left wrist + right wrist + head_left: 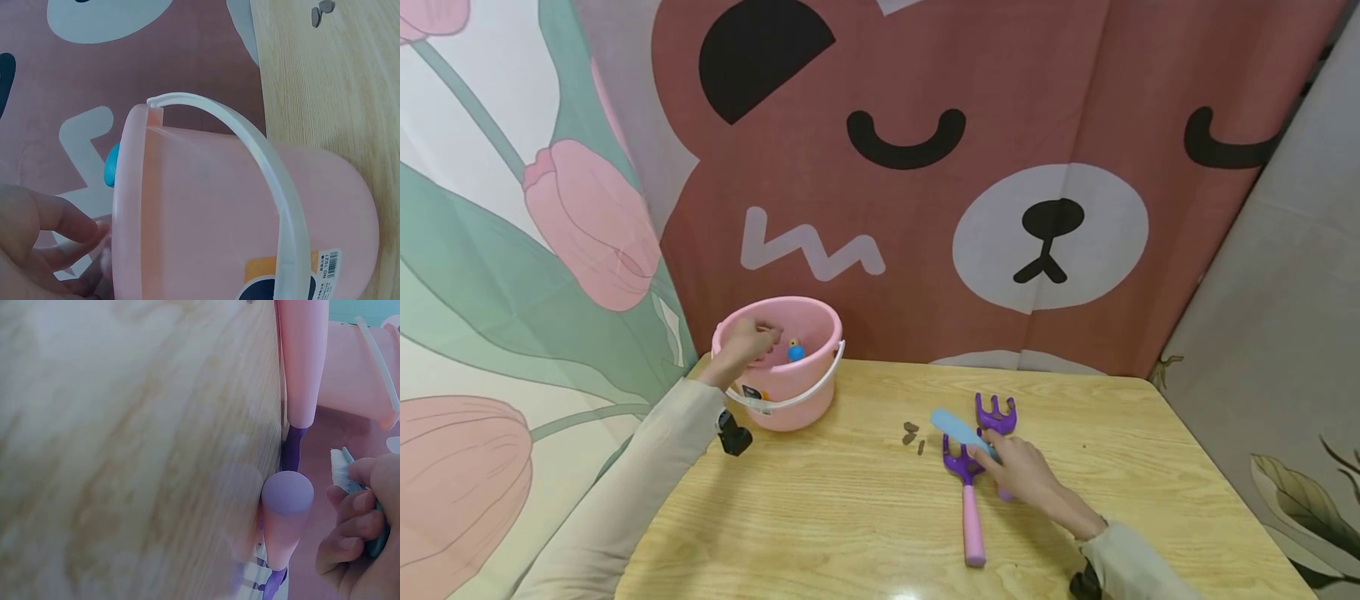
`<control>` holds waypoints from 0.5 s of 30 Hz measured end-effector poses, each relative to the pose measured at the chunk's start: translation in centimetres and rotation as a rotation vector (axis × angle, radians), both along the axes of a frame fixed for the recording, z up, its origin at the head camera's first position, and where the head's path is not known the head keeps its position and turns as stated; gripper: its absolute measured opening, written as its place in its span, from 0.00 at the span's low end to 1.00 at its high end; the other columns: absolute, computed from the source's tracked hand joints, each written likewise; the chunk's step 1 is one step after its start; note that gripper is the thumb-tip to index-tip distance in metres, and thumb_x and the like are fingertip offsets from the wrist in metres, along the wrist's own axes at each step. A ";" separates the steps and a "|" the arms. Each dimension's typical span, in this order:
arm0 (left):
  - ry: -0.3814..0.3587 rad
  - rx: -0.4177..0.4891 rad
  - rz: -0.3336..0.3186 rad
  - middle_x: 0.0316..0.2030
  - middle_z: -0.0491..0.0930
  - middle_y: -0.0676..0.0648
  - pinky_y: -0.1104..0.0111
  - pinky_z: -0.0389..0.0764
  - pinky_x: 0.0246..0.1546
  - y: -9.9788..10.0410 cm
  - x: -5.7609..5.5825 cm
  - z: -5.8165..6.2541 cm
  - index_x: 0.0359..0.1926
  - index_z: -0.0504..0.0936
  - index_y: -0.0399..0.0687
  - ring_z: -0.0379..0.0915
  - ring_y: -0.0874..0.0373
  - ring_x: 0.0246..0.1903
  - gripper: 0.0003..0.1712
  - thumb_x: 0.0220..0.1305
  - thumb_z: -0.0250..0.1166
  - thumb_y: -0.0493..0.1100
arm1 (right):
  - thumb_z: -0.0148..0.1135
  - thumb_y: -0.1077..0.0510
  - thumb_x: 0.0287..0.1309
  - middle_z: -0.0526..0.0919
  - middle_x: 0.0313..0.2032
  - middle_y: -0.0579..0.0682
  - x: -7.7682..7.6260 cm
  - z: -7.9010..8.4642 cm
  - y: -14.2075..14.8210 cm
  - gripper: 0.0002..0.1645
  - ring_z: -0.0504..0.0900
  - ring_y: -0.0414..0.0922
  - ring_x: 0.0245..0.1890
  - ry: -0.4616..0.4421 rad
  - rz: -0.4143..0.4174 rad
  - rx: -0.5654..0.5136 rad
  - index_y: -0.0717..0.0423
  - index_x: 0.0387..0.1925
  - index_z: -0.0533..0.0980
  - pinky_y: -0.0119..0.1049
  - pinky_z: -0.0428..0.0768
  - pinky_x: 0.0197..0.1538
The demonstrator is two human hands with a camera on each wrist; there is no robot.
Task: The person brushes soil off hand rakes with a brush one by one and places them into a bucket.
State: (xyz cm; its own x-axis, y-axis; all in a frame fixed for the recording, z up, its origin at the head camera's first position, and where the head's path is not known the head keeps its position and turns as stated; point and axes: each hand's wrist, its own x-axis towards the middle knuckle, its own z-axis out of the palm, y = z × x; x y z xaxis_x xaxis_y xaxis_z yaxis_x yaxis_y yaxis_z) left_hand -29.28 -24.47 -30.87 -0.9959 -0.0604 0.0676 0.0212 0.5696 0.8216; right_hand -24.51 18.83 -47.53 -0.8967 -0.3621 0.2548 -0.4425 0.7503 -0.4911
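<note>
My left hand [747,340] reaches over the rim of a pink bucket [801,415], its fingers loosely bent in the mouth. In the left wrist view, the thumb and fingers [69,219] are close to the rim, with nothing visible between them. Inside the bucket shows a round blue thing [796,353] with a small tan piece beside it. My right hand [1021,468] grips a light blue brush [957,427], whose white bristles [339,467] show in the right wrist view. The brush is above two toy hand rakes with purple tines and pink handles, one nearer [973,527], one farther [997,415].
Several small brown pieces [910,437] lie on the wooden table [850,508] left of the rakes. The bucket's white handle [790,403] hangs down at its front. A printed bear curtain [910,217] stands behind the table's far edge.
</note>
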 end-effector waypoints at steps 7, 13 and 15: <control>0.055 -0.024 0.042 0.51 0.77 0.32 0.65 0.76 0.43 0.4 0.3 0.0 0.58 0.74 0.27 0.75 0.46 0.44 0.21 0.69 0.56 0.37 | 0.62 0.51 0.68 0.60 0.11 0.35 0.0 0.3 0.3 0.11 0.55 0.30 0.09 0.018 0.016 0.000 0.53 0.33 0.76 0.25 0.56 0.14; 0.070 -0.025 0.056 0.55 0.74 0.32 0.58 0.76 0.50 0.6 0.4 -0.1 0.58 0.74 0.30 0.72 0.42 0.50 0.20 0.71 0.56 0.39 | 0.64 0.50 0.65 0.62 0.12 0.36 -0.3 0.2 0.6 0.11 0.57 0.31 0.10 0.008 -0.003 -0.001 0.53 0.33 0.76 0.27 0.58 0.14; 0.079 -0.031 0.059 0.55 0.75 0.32 0.61 0.77 0.47 0.7 0.4 -0.2 0.57 0.74 0.30 0.72 0.44 0.49 0.20 0.71 0.56 0.39 | 0.66 0.50 0.64 0.64 0.12 0.36 -0.3 0.1 0.6 0.11 0.59 0.31 0.10 0.000 -0.012 0.000 0.52 0.33 0.76 0.27 0.59 0.15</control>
